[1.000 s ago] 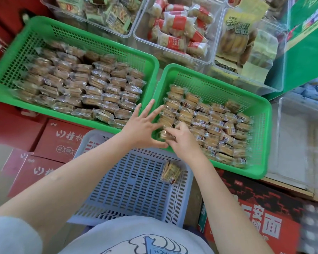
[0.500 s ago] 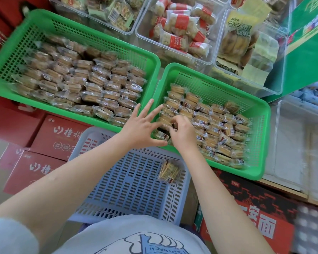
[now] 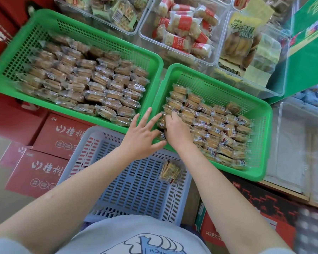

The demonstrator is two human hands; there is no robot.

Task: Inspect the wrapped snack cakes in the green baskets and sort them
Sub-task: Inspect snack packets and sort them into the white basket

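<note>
Sorting through the right green basket [image 3: 261, 114] at centre right of the frame, we are at the inspection step: our right hand [image 3: 174, 128] reaches into the basket's near-left corner, fingers curled down among the wrapped snack cakes [image 3: 209, 129], apparently pinching one, though the knuckles hide the exact grip. Our left hand [image 3: 142, 133] lies flat with fingers spread and straight, fingertips touching the packets at the basket's left rim. One rejected-looking wrapped cake [image 3: 170, 171] lies alone in the pale blue basket [image 3: 99, 162] at lower centre; the left green basket [image 3: 35, 21], at upper left, holds orderly rows. We judge that the next move calls for lifting one packet free without dragging its neighbours.
</note>
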